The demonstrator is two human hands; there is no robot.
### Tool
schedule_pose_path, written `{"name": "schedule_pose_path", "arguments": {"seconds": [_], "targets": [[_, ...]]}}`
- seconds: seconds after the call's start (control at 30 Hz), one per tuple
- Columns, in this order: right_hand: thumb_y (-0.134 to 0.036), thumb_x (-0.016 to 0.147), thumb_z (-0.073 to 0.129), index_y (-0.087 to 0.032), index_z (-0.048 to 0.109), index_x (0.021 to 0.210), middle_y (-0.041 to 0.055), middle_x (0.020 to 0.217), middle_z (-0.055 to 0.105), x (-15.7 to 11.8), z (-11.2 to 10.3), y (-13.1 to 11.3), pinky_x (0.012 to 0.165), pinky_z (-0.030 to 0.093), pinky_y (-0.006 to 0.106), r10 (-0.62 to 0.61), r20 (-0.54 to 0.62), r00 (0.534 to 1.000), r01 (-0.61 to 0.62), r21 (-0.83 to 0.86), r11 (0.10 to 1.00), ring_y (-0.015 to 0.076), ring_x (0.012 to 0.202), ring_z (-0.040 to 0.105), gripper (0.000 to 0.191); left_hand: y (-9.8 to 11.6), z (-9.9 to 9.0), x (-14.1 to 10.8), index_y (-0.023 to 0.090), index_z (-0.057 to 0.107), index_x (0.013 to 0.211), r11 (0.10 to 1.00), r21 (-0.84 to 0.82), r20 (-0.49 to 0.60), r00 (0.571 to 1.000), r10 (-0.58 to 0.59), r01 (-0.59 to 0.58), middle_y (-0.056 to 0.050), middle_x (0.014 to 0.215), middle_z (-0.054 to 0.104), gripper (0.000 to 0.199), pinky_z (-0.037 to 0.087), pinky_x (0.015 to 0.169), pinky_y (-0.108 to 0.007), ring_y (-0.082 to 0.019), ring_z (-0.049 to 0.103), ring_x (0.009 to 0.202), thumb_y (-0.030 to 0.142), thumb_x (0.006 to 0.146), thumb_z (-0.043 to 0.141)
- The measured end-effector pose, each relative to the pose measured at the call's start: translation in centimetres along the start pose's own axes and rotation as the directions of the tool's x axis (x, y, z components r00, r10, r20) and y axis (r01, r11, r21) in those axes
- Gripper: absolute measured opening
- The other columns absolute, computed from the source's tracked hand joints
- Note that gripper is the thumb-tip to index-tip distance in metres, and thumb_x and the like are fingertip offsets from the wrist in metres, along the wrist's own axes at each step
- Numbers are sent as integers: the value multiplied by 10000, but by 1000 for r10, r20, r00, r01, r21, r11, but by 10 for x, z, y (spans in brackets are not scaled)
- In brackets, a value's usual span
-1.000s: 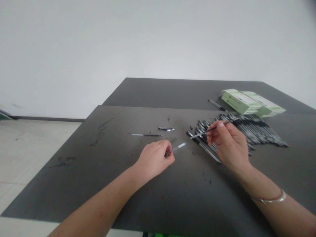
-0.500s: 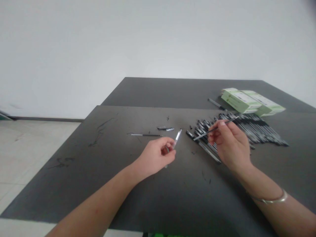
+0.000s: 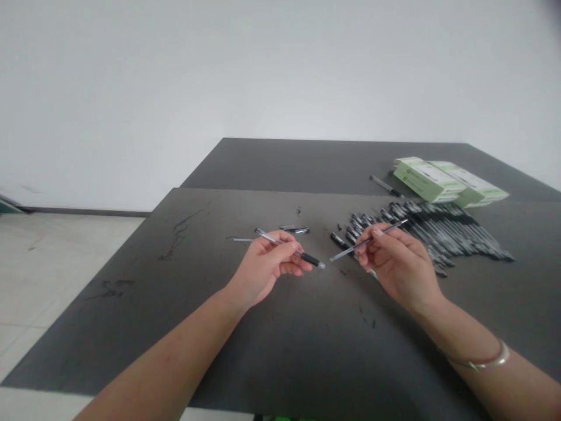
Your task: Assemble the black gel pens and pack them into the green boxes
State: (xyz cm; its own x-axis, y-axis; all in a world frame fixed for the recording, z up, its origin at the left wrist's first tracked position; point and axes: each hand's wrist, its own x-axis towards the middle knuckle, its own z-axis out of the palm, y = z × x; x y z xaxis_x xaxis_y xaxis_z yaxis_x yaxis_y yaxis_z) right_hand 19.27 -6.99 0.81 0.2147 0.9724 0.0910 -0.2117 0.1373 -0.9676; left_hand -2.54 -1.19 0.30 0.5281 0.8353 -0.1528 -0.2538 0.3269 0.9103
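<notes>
Pen barrel and refill held with ends facing, a narrow gap between

From my distant seat, I judge the step in hand to be bringing these two slim parts into line. The left hand pinches the barrel between thumb and fingers above the table, its black grip end angled down towards the right hand. That hand pinches the refill, pale end low and dark end raised over the pens. To meet cleanly, the two would need matching tilt and a light, steady grip, I reckon; the picture is too soft for me to tell whether the barrel's tip is open.

Around them, I see a dense row of pens beyond and below the right hand, the likeliest thing to knock. Small pen pieces lie just behind the left hand, and another refill is partly hidden by it. Farther back, a loose pen lies beside green boxes, well out of the way.
</notes>
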Motion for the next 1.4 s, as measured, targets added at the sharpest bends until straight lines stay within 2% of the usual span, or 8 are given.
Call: {"name": "schedule_pose_path", "arguments": {"seconds": [0.3,1.1,1.4], "targets": [[-308,848,609,-191,662,747,41,680,652,0,2,0,426,430,253,9,21,1000,-10,28,1000,151,532,586,163,1,-1,0,124,627,764,996,-91,6,1000,21,-20,-27,652,688,120,529,541,-176,-143,705,622,223,763,695],[-291,818,643,-192,675,741,49,706,682,-2,4,-1,431,456,258,30,29,999,-33,84,996,160,554,616,130,2,1,0,126,620,766,992,-113,-10,999,46,-47,-28,715,696,107,542,566,-165,-138,715,655,215,784,676],[-290,812,669,-190,695,788,54,738,716,-1,3,1,444,482,240,21,67,998,-30,135,990,159,577,646,106,1,0,1,124,620,764,980,-190,-22,998,57,-60,-24,760,699,127,554,584,-166,-145,723,668,216,759,709]]}}
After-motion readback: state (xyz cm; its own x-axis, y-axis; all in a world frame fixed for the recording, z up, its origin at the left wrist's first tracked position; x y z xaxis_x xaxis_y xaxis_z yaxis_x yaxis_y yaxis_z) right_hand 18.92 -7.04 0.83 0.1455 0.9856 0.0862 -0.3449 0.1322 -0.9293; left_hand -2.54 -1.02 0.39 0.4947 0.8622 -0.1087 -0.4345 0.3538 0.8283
